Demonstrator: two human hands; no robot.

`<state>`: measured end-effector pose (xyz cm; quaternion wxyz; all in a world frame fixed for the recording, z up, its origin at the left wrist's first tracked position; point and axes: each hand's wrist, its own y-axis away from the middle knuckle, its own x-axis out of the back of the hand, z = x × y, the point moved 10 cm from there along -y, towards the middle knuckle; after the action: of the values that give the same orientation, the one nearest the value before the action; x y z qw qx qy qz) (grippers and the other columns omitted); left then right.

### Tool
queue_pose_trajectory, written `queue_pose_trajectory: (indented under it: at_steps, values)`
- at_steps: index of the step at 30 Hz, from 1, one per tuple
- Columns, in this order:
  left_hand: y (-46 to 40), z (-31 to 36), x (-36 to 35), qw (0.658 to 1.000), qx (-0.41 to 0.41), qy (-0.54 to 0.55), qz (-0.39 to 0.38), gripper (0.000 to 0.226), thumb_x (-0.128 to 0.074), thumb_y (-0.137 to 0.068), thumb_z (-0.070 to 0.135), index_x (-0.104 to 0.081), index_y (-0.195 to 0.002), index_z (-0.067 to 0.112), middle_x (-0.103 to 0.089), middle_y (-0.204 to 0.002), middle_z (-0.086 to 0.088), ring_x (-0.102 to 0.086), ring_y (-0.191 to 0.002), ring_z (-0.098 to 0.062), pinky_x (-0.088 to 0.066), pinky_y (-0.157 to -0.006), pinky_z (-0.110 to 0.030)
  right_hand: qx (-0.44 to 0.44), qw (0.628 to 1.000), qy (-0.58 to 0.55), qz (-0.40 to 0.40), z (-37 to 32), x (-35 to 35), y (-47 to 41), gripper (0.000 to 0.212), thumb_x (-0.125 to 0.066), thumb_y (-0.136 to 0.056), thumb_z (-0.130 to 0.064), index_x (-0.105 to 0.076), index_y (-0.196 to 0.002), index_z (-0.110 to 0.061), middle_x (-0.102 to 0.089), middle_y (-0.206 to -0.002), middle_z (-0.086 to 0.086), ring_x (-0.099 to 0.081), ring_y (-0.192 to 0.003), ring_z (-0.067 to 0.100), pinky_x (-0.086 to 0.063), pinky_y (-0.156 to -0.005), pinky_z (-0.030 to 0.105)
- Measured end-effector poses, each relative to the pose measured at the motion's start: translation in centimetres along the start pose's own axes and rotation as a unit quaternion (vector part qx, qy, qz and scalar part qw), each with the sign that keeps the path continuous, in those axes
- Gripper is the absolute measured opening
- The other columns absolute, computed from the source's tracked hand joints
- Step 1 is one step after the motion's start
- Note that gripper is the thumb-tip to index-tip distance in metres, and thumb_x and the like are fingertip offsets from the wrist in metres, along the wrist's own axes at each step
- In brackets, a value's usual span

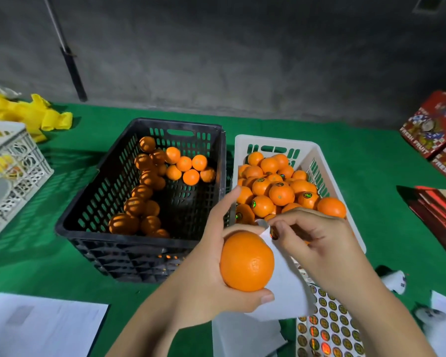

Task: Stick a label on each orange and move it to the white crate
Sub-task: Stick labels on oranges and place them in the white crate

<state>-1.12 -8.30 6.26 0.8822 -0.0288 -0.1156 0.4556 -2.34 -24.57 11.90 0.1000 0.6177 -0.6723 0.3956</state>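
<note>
My left hand [211,266] grips an orange [247,261] in front of the two crates, and the curled strip of white backing paper [281,274] runs behind that orange. My right hand [317,243] pinches a small round label [273,233] at the top of the strip, just right of the orange. The black crate [88,228] holds several unlabelled oranges [186,168]. To its right the white crate [281,144] is heaped with labelled oranges [281,194]. A sheet of round labels [330,328] lies below my right forearm.
Green cloth [371,155] covers the table. A white lattice crate [13,176] and yellow bags [31,114] sit far left. White papers [41,325] lie front left. Red fruit boxes [435,124] and flat red cartons [438,207] are at the right; crumpled backing scraps [394,279] lie front right.
</note>
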Motion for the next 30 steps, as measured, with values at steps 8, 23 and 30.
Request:
queue_pose_trajectory:
  at_steps: [8, 23, 30]
  values:
    - [0.0, -0.3, -0.6, 1.000, -0.005, 0.009, -0.019, 0.130, -0.099, -0.073, 0.036, -0.005, -0.158, 0.063, -0.059, -0.143, 0.018, -0.065, -0.126, -0.009, -0.050, -0.096, -0.012, -0.009, 0.996, -0.029, -0.090, 0.4, -1.1, 0.4, 0.007, -0.075, -0.096, -0.019, -0.081, -0.096, -0.022, -0.073, -0.086, -0.010, -0.070, -0.083, 0.013, -0.054, -0.072, 0.022]
    - [-0.7, -3.0, -0.9, 0.991, 0.068, 0.113, -0.001, 0.103, -0.099, -0.070, 0.030, -0.041, -0.151, 0.055, -0.068, -0.130, 0.010, -0.074, -0.110, -0.022, -0.060, -0.086, -0.028, 0.117, 0.989, 0.062, 0.067, -3.6, -1.4, 3.4, 0.022, -0.066, -0.101, -0.027, -0.079, -0.116, -0.018, -0.069, -0.116, -0.005, -0.066, -0.106, 0.014, -0.051, -0.089, 0.027]
    - [-0.3, -4.6, -1.8, 0.960, 0.109, 0.255, 0.045, 0.085, -0.104, -0.057, 0.038, -0.066, -0.134, 0.032, -0.071, -0.129, -0.010, -0.073, -0.110, -0.029, -0.059, -0.087, -0.037, 0.097, 0.989, 0.092, -0.055, -2.5, -4.6, 4.8, 0.069, -0.069, -0.096, -0.044, -0.041, -0.159, -0.034, -0.038, -0.152, -0.013, -0.049, -0.136, 0.013, -0.054, -0.096, 0.030]
